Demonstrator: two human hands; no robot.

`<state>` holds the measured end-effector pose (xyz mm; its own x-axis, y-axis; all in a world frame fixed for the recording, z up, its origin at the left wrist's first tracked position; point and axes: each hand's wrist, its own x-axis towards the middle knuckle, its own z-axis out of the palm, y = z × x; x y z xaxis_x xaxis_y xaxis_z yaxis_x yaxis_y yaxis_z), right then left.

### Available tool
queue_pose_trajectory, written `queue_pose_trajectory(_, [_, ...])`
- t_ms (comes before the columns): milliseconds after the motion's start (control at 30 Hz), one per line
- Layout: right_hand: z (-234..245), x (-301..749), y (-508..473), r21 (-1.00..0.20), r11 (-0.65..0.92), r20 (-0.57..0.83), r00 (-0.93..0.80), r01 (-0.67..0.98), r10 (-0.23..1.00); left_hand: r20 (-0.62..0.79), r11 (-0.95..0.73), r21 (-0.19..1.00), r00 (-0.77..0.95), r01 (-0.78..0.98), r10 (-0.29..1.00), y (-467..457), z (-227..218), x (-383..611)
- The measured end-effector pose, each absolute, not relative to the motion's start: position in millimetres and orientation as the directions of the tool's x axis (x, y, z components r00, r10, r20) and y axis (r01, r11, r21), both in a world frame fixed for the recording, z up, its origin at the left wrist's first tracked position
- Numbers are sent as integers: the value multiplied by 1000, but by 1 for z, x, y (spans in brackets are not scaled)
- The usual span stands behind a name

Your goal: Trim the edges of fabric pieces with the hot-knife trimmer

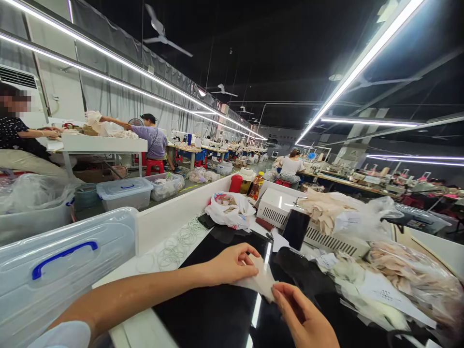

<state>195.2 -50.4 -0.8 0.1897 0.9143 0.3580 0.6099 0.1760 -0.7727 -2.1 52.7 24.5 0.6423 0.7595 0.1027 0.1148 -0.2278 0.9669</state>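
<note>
A small cream-coloured piece of fabric (pixel 264 273) is stretched between my two hands, just over a glossy black tabletop (pixel 213 314). My left hand (pixel 232 263) pinches its upper left part between thumb and fingers. At the lower right corner, my right hand (pixel 302 311) grips it between thumb and forefinger. A dark phone-like slab (pixel 296 229) leans upright beyond my hands. Past my left hand stands a white plastic bag (pixel 229 217) with beige pieces inside.
Bagged fabric pieces (pixel 409 275) and paper slips lie to the right. A white slotted box (pixel 277 208) stands at the back under beige cloth (pixel 328 208). Pale green loops (pixel 177 246) cover the left ledge. A lidded plastic bin (pixel 68 270) stands left; other people sit at worktables beyond.
</note>
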Motion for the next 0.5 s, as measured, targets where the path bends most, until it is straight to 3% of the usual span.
queue_pose_trajectory(233, [-2, 189, -9, -644, 84, 377, 220, 761, 900, 251, -480, 845, 616, 238, 747, 103, 16, 6])
queue_pose_trajectory(500, [-19, 191, 7, -488, 92, 417, 139, 868, 898, 275, -672, 641, 707, 370, 652, 122, -1, 19])
